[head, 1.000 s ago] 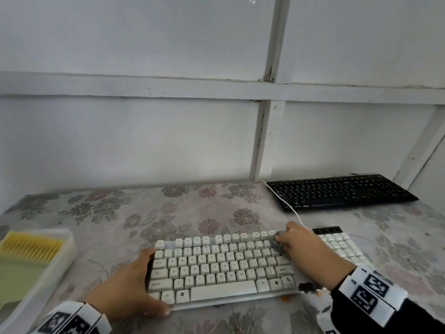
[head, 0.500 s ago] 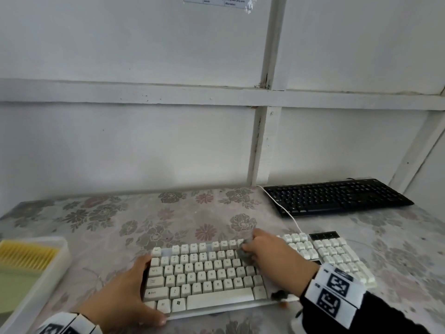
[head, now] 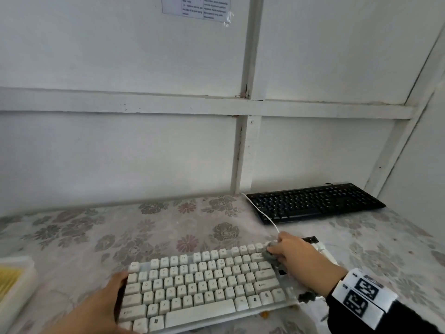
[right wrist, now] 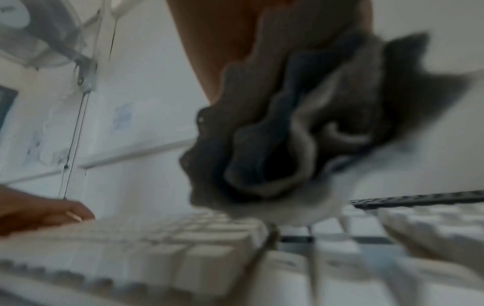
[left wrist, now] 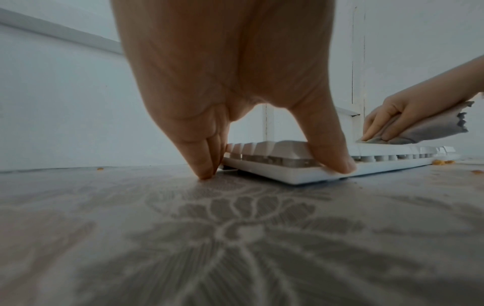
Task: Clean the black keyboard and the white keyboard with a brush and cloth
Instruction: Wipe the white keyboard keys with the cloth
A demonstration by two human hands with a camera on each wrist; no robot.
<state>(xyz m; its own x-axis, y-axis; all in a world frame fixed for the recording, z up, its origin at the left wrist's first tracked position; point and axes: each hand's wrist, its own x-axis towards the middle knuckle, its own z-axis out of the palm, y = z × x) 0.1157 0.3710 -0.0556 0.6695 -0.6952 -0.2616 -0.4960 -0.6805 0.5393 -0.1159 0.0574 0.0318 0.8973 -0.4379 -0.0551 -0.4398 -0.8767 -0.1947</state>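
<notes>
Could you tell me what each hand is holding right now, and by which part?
Right hand grips the bunched grey cloth by its middle. Left hand braces the white keyboard at its left end.

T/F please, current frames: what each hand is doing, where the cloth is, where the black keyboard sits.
1. The right hand grips a grey cloth on the white keyboard. True.
2. The left hand holds a brush. False: it steadies the white keyboard's left end.
3. The black keyboard lies behind the white one, near the wall. True.
4. The cloth is on the spacebar. False: it is at the upper rows, right of the letter keys.
</notes>
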